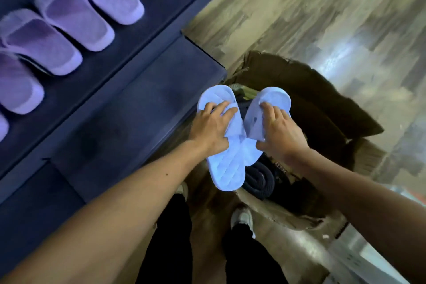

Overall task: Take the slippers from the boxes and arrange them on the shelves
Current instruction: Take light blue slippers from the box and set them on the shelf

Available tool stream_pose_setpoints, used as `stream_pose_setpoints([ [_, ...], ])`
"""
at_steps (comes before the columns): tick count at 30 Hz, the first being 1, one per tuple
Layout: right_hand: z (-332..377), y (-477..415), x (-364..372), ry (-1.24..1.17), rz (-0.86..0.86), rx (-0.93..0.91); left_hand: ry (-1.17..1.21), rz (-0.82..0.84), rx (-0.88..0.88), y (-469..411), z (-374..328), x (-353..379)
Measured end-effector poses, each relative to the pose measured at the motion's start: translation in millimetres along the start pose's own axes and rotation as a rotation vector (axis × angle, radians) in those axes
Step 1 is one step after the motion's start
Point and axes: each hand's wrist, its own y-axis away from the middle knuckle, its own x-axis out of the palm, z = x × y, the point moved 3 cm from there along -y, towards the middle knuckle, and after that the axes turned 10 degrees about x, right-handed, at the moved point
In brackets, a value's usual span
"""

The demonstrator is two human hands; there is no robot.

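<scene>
Two pale blue slippers are held above an open cardboard box (322, 99) on the floor. My left hand (213, 125) grips the strap of the left slipper (227, 166), whose quilted sole faces up. My right hand (280, 132) grips the strap of the right slipper (274, 99). The heels of the pair overlap between my hands. Dark slippers (260, 180) lie inside the box under them. At the upper left, several purple slippers (76, 14) lie in a row on the dark upper shelf (161, 9).
A lower dark shelf (138, 108) steps out below the upper one, bare on top, just left of the box. My legs in black trousers and light shoes (242, 217) stand at the box's near edge. Wood-pattern floor (322, 7) spreads to the right.
</scene>
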Motion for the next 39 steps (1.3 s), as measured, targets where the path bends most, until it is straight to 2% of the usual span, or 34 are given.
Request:
stream_pose_setpoints([
  [3,12,6,-24,0.039,-0.015,-0.123,0.0,-0.102,-0.052,23,-3,-20],
  [7,49,17,-43,0.115,-0.012,-0.287,-0.078,-0.132,-0.191,73,5,-31],
  [10,98,36,-50,0.176,0.035,-0.455,-0.183,-0.192,-0.332,132,17,-38],
  [12,141,53,-51,0.228,0.063,-0.565,-0.167,-0.196,-0.442,177,29,-40],
  [18,292,133,-36,0.318,0.085,-0.872,-0.176,-0.266,-0.737,348,48,-51],
  [21,365,196,-20,0.371,0.064,-1.019,-0.179,-0.383,-0.883,444,52,-48],
  [24,429,269,6,0.43,0.084,-1.17,-0.015,-0.551,-1.095,546,46,-39],
  [27,486,345,36,0.498,0.129,-1.261,0.107,-0.578,-1.286,642,36,-13],
  [34,593,498,105,0.548,0.178,-1.368,0.176,-0.698,-1.451,835,24,30],
  [39,661,562,127,0.597,0.171,-1.448,0.197,-0.799,-1.45,928,27,34],
])
